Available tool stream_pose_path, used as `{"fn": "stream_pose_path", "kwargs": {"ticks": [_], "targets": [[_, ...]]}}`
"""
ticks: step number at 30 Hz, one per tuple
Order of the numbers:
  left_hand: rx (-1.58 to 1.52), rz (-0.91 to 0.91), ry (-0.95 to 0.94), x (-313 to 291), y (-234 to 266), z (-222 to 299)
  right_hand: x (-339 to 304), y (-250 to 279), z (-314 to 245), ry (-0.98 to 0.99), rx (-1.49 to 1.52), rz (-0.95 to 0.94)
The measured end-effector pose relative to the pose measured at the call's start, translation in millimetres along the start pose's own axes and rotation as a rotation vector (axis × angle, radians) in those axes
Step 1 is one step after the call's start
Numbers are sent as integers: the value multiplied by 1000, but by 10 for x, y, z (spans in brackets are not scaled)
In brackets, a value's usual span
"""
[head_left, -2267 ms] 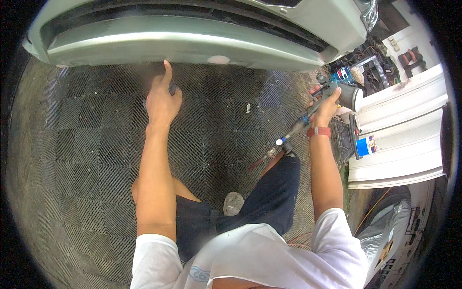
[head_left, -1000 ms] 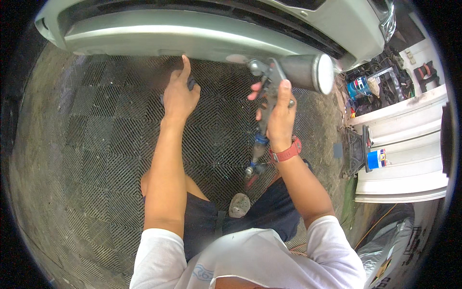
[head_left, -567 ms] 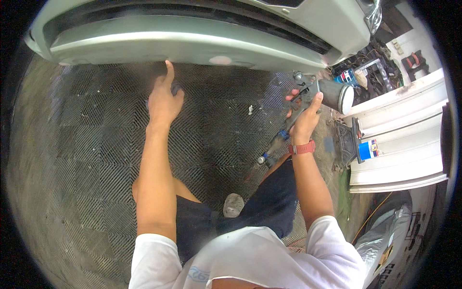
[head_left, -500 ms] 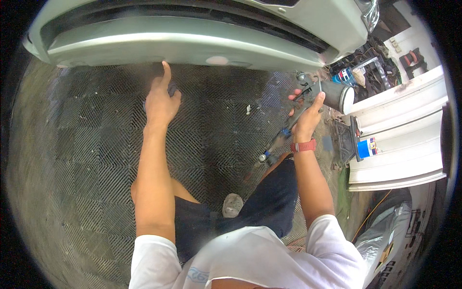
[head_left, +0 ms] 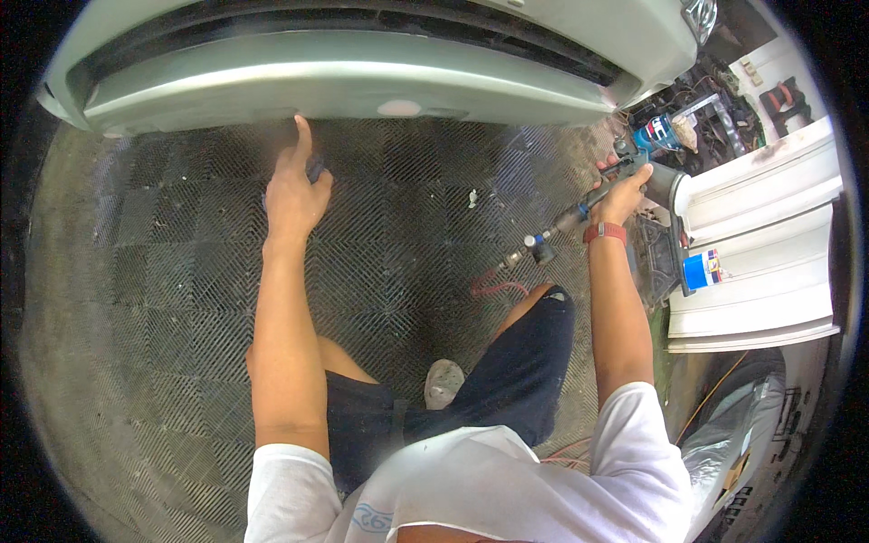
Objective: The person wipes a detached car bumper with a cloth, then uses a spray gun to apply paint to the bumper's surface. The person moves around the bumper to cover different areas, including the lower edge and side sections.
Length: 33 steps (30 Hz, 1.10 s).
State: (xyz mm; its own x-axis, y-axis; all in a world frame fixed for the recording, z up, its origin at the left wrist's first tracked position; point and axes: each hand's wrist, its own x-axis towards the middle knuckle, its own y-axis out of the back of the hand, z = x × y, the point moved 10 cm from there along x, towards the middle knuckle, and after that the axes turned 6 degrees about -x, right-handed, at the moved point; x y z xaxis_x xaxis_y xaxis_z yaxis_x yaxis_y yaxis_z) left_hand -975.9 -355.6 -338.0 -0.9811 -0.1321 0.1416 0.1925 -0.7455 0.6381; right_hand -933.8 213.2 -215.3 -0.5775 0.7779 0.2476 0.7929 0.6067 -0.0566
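A pale green car bumper spans the far side, with a lighter oval patch near its lower edge. My left hand stretches its index finger up to that edge, left of the patch. The other fingers curl round a small dark object, mostly hidden in the palm. On the right, my right hand grips a spray gun with a dark grey cup, held sideways. A fitting with a small round knob sits at the end of its handle, and a red air hose trails from there.
Ribbed dark mats cover the floor. White panels stand to the right, with a blue-and-white can beside them. Behind lies clutter with a blue tin. A silvery covered shape is at lower right.
My right hand has moved right with the spray gun, drawing the hose fitting along. My left hand has shifted slightly left along the bumper's lower edge, its finger still extended.
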Motion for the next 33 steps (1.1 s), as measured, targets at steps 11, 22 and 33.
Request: {"fn": "stream_pose_path", "kwargs": {"ticks": [11,22,33], "targets": [[-24,127,-53,3,-100,42,-2046,-1123,116,-87,97,-735],[-66,150,113,-82,-132,120,-2524,-1381,665,-137,179,-960],[13,205,35,47,-146,-31,-704,-446,1324,-214,452,-236]]}}
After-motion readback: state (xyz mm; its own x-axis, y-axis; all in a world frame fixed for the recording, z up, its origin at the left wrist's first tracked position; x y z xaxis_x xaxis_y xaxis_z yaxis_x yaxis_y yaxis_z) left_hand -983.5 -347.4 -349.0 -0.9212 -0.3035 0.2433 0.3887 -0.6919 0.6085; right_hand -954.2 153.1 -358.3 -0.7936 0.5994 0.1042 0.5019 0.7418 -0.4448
